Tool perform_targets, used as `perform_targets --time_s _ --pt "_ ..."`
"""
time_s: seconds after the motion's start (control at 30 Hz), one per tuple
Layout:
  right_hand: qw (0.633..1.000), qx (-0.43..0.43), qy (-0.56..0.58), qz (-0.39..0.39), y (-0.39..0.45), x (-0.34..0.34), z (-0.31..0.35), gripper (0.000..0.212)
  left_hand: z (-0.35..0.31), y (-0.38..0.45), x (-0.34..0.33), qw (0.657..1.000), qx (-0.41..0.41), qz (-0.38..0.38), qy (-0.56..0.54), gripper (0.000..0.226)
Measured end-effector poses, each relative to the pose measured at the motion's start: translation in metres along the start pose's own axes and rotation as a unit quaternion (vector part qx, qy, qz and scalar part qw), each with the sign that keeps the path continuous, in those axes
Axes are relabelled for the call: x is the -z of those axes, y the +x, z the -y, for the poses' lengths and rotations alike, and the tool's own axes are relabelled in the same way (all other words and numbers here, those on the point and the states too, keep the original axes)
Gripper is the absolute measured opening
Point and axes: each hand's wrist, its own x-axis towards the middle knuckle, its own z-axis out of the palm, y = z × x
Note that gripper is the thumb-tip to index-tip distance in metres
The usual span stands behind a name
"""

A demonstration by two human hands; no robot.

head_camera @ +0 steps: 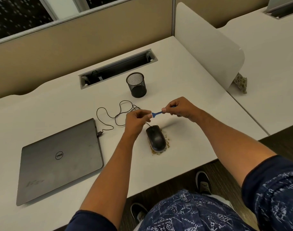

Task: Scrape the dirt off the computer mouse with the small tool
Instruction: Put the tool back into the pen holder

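- Above the white desk (pixel 184 90), both hands hold a small blue tool (pixel 156 113) level in the air, over the far end of the computer mouse (pixel 156 138).
- Left hand (pixel 137 120): fingers curled, fingertips pinching the tool's pale, toothed end.
- Right hand (pixel 179 108): thumb and forefinger pinching the blue handle; the handle's far tip shows past the knuckles.
- Computer mouse: black, resting on the desk just below the hands, touched by neither; brown crumbly dirt (pixel 166 142) rings its near and right edges.
- Mouse cable (pixel 109 112): looped loosely on the desk, running to a plug at the side of the closed grey laptop (pixel 59 162) on the left.
- Black mesh pen cup (pixel 136 85): upright, beyond the hands, near a cable slot (pixel 117 70) in the desk.
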Motion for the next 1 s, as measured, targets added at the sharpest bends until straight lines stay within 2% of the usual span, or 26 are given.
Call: perform_targets --time_s 0.1,0.3,0.4,0.53,0.67,0.8,0.9,1.0 --pt "0.998 0.012 0.054 -0.010 0.008 0.005 0.007 0.017 -0.003 0.014 0.003 0.999 0.010 -0.030 -0.032 0.014" --pt "0.996 0.075 0.021 -0.052 0.037 0.017 0.035 0.016 -0.014 0.046 0.012 0.993 0.013 -0.110 -0.038 0.017" --pt "0.989 0.110 0.041 -0.089 0.055 0.025 0.052 0.018 -0.024 0.064 0.019 0.987 -0.013 -0.154 -0.032 0.013" --pt "0.977 0.155 0.016 -0.145 0.076 0.030 0.075 0.015 -0.039 0.087 0.024 0.975 -0.067 -0.205 0.056 0.015" --pt "0.965 0.173 -0.023 -0.195 0.095 0.023 0.093 0.016 -0.044 0.103 0.023 0.948 -0.109 -0.249 0.164 0.024" --pt "0.956 0.181 -0.115 -0.202 0.111 0.011 0.102 0.016 -0.031 0.106 0.021 0.930 -0.165 -0.238 0.228 0.025" --pt "0.951 0.163 -0.171 -0.200 0.122 0.001 0.105 0.016 -0.022 0.107 0.020 0.926 -0.152 -0.222 0.264 0.033" --pt "0.948 0.153 -0.209 -0.186 0.131 -0.007 0.106 0.016 -0.015 0.110 0.020 0.925 -0.148 -0.202 0.287 0.033"
